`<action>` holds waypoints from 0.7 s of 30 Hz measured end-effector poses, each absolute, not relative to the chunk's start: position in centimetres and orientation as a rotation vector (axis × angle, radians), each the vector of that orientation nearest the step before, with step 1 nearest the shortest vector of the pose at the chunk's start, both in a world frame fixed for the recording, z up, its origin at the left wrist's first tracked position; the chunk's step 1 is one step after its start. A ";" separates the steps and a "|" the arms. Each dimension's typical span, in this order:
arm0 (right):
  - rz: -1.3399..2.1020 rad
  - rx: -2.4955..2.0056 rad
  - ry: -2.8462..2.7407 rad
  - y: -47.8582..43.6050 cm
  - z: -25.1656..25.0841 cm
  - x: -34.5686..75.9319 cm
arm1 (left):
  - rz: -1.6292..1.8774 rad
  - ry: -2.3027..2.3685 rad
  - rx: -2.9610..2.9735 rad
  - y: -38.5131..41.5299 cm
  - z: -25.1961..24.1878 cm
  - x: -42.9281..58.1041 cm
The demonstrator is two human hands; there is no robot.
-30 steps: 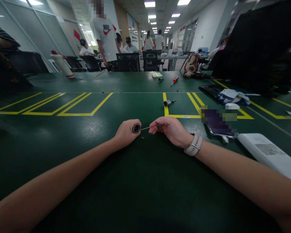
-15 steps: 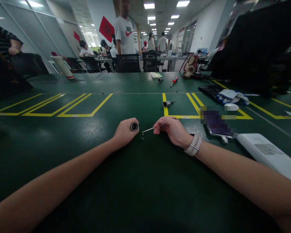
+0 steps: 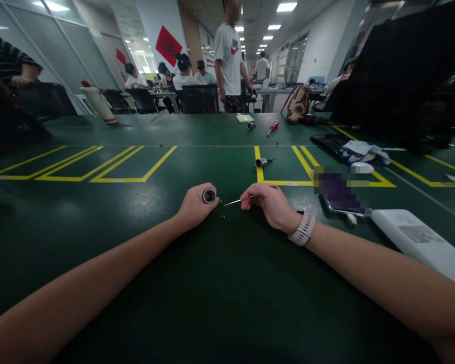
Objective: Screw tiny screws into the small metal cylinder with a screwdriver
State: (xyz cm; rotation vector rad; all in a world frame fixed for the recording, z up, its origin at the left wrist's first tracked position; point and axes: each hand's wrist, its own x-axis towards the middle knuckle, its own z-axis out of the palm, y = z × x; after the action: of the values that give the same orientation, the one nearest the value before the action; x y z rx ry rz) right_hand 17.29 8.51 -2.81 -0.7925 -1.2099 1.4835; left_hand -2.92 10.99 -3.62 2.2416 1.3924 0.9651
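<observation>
My left hand is wrapped round a dark metal cylinder, its round open end facing up toward me. Between the fingers of my right hand is a thin metal tool, whose tip points left, a short gap from the cylinder. A tiny shiny piece is close to my left fingertips; whether they touch it I cannot tell. Small metal bits lie on the green table just below the tool's tip.
Beyond my hands lie a metal part with a shaft, another metal part and a red screwdriver. At right are a phone, a white box and gloves. A person stands behind the table.
A tiny piece now shows beside my left fingertips, near the tool's tip. My hands have barely shifted. The standing person in the background has moved right.
</observation>
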 end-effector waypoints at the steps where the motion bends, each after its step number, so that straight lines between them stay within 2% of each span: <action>1: 1.484 -0.793 -1.215 8.5 -2.8 17.3 | 0.965 1.389 2.242 11.0 -3.6 -2.9; 8: 1.452 -0.726 -1.201 8.2 -2.6 17.2 | 1.001 1.404 2.219 10.9 -3.6 -2.8; 13: 1.450 -0.674 -1.327 7.0 -1.9 16.2 | 1.046 1.389 2.241 10.7 -3.5 -2.8; 21: 1.262 -0.769 -1.637 5.8 -2.1 15.5 | 1.018 1.213 2.289 10.3 -3.3 -2.9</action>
State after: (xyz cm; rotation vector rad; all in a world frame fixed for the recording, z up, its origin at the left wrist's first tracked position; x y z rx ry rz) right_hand 15.53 5.82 -2.12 -0.7688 -1.6374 1.2621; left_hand -2.91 10.29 -3.31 2.2890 1.2134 1.0185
